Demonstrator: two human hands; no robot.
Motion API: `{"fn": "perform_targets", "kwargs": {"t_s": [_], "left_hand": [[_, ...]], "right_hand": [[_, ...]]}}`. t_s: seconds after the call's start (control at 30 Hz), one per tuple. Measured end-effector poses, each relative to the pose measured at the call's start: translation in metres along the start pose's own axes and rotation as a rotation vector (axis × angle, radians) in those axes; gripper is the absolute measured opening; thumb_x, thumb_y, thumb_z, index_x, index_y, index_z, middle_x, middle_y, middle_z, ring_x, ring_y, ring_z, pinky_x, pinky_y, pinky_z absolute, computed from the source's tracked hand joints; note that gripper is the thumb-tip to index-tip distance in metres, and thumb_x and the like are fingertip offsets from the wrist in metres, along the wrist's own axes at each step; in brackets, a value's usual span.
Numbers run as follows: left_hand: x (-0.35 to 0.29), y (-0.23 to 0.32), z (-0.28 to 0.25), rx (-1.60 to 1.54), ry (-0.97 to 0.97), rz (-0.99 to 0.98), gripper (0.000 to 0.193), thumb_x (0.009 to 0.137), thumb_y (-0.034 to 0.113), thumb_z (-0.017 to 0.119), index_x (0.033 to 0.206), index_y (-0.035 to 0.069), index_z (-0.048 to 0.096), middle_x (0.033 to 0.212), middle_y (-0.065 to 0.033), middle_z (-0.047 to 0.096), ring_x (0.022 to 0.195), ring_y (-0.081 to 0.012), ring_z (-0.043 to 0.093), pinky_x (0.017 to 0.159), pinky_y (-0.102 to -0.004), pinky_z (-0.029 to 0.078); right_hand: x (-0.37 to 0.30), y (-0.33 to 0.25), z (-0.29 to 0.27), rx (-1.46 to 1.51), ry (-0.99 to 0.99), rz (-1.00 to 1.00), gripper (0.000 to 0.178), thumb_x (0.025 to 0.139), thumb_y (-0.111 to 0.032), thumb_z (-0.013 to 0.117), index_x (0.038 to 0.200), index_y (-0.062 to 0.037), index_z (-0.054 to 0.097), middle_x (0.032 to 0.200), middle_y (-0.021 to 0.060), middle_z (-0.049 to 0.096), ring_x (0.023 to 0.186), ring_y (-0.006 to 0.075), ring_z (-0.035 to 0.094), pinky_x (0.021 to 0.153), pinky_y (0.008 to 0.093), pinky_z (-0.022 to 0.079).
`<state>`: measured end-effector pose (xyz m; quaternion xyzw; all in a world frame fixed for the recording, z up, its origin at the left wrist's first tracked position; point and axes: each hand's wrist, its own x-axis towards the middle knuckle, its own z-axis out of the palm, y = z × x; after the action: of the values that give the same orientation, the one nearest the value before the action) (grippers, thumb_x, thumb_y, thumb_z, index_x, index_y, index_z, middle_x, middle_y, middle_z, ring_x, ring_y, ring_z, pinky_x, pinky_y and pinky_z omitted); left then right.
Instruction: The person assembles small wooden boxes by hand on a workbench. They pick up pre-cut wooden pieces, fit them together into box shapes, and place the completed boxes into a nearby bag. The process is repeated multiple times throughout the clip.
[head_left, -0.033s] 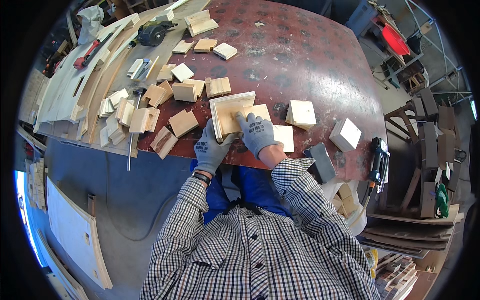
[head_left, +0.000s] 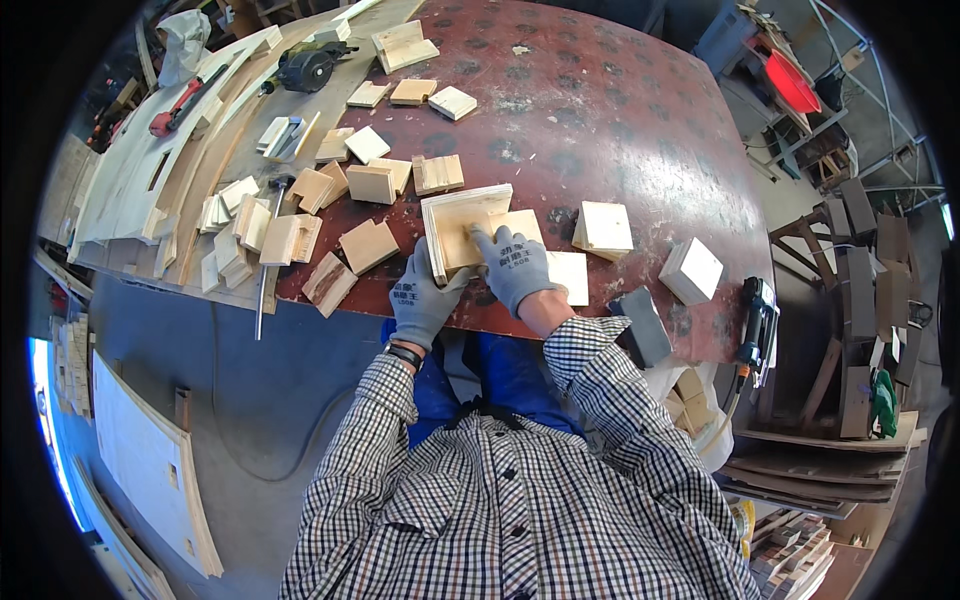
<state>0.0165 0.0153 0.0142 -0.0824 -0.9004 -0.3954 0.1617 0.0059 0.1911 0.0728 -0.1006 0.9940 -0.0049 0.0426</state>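
At the near edge of the red-brown table, an L-shaped wooden piece [head_left: 458,215] made of joined pale boards stands between my gloved hands. My left hand [head_left: 424,298] is closed around its lower left edge, thumb along the near side. My right hand [head_left: 515,265] rests on its inner face, with the fingers against the wood and a small wooden block [head_left: 522,226]. The fingertips' exact hold on that block is partly hidden. A flat pale block [head_left: 570,276] lies just beside my right wrist, and a dark grey block [head_left: 643,326] sits nearer the table edge.
Several loose wood blocks [head_left: 370,184] lie to the left, with a hammer [head_left: 268,250] across the table edge. A circular saw [head_left: 310,66] is at the far left. To the right are two pale blocks [head_left: 692,270] [head_left: 603,229] and an air tool [head_left: 757,320] with a hose.
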Motion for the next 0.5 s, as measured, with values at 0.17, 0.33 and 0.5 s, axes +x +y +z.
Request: {"fn": "perform_targets", "kwargs": {"t_s": [0.17, 0.33, 0.5], "left_hand": [[0.000, -0.003, 0.001, 0.012, -0.020, -0.041, 0.078, 0.084, 0.041, 0.087, 0.147, 0.008, 0.055, 0.131, -0.0203, 0.069, 0.110, -0.0390, 0.073, 0.089, -0.0451, 0.061], [-0.001, -0.010, 0.003, 0.005, -0.005, -0.008, 0.078, 0.085, 0.042, 0.085, 0.148, 0.008, 0.054, 0.132, -0.0206, 0.069, 0.111, -0.0387, 0.072, 0.090, -0.0459, 0.061], [0.001, 0.001, -0.003, 0.015, -0.025, -0.058, 0.078, 0.085, 0.042, 0.084, 0.148, 0.007, 0.054, 0.131, -0.0210, 0.069, 0.110, -0.0390, 0.073, 0.090, -0.0460, 0.061]], "right_hand": [[0.012, 0.004, -0.006, 0.007, -0.064, -0.044, 0.059, 0.100, -0.023, 0.065, 0.157, -0.0231, 0.048, 0.125, 0.0128, 0.063, 0.111, 0.0291, 0.069, 0.090, 0.0438, 0.055], [0.014, 0.011, 0.002, -0.037, -0.039, -0.103, 0.057, 0.103, -0.022, 0.061, 0.158, -0.0220, 0.048, 0.124, 0.0137, 0.063, 0.111, 0.0293, 0.070, 0.092, 0.0439, 0.054], [0.007, 0.016, 0.003, 0.017, 0.025, -0.135, 0.049, 0.106, -0.029, 0.059, 0.154, -0.0211, 0.051, 0.118, 0.0164, 0.064, 0.106, 0.0336, 0.070, 0.091, 0.0463, 0.055]]}}
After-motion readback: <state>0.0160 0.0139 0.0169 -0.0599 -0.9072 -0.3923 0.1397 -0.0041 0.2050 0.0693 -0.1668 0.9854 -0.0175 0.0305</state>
